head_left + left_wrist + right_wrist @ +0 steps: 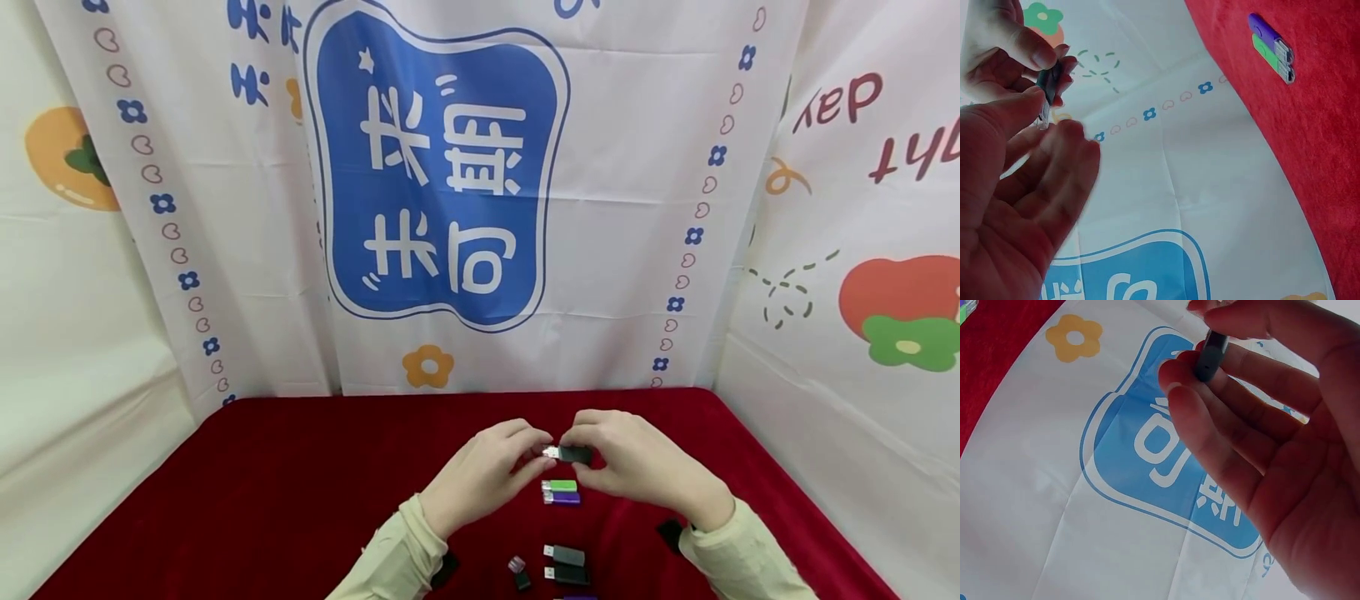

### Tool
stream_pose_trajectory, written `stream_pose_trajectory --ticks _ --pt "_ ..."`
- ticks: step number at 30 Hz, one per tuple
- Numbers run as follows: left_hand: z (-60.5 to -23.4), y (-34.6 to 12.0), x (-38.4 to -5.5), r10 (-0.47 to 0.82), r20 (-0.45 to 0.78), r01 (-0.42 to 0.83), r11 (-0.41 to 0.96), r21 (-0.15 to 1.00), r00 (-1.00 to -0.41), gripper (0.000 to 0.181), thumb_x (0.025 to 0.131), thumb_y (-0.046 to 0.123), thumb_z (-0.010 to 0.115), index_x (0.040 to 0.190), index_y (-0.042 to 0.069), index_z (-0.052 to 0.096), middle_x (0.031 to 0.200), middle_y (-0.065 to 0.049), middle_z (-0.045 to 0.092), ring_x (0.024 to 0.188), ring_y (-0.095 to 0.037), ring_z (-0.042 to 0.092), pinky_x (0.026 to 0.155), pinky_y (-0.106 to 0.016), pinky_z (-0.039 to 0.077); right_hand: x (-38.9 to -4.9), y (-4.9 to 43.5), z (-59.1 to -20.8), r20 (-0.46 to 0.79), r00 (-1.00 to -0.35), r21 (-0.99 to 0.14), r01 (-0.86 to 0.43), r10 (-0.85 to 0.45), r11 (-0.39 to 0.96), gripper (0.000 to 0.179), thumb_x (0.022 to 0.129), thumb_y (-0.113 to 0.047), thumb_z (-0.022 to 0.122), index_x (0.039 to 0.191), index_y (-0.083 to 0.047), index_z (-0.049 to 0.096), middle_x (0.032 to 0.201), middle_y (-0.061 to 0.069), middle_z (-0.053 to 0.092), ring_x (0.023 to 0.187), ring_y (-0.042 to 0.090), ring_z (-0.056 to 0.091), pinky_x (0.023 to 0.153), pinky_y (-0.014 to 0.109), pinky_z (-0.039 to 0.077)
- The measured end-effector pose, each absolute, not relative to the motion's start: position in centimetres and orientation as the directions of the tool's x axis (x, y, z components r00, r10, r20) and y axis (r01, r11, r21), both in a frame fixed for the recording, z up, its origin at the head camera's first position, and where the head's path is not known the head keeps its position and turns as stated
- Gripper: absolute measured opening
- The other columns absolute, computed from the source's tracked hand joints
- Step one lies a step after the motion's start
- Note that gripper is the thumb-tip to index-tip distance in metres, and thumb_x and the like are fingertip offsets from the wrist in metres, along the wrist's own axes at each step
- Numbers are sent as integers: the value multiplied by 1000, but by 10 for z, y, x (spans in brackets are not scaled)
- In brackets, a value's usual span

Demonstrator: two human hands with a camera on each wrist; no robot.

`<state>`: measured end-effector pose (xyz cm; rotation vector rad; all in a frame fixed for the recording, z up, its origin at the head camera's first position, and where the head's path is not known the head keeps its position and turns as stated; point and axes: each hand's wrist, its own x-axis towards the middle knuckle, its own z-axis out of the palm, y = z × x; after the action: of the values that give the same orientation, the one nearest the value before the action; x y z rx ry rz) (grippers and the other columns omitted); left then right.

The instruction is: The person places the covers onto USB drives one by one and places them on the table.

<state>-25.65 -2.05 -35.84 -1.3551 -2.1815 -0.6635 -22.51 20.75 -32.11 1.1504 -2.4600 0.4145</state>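
Note:
A dark USB flash drive [576, 455] is held level between the two hands above the red cloth. The right hand [637, 458] pinches its dark body between thumb and fingers; the body's end shows in the right wrist view [1210, 359]. At the plug end, the left hand [483, 471] pinches a clear cap [1043, 117] between thumb and fingertips. Closer to the person than the hands, a green flash drive [559, 486] and a purple flash drive [563, 498] lie side by side, both with clear caps over their plugs.
Nearer the person, a grey flash drive [567, 555] and a black flash drive [570, 575] lie with bare metal plugs. Left of them are small clear caps [516, 564] on a dark piece [522, 581]. Printed curtains [622, 250] rise behind the red-covered table [300, 483].

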Motion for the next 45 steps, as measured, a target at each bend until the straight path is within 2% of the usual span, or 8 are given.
stream_pose_trajectory --ticks 6,16,37,45 --pt "-359 -21 -256 652 628 874 476 98 -425 23 91 33 72 105 14 72 88 6 65 68 -1 53 64 -9 44 -225 207 -321 469 -580 -101 -784 -666 613 20 77 -6 81 94 -14 74 85 -12 59 69 0 52 63 20 48" --pt "-359 -22 -255 662 636 886 458 75 -396 20 92 28 72 105 13 72 89 5 65 69 -5 56 64 -10 45 -224 207 -322 460 -606 -117 -766 -649 632 20 79 -10 81 97 -15 75 87 -12 59 70 -1 53 64 19 50" --pt "-359 -22 -255 646 663 875 483 30 -379 17 92 26 72 101 13 73 89 4 66 68 -3 55 62 -13 46 -225 207 -323 498 -573 -102 -784 -650 613 22 79 -6 81 97 -14 70 90 -10 60 72 -1 54 66 20 51" --pt "-358 -21 -256 651 669 880 475 11 -360 16 93 26 71 100 12 74 87 4 66 69 -3 56 62 -13 47 -225 207 -322 492 -563 -113 -798 -664 592 21 80 -4 80 97 -12 71 90 -9 61 73 4 57 68 22 51"
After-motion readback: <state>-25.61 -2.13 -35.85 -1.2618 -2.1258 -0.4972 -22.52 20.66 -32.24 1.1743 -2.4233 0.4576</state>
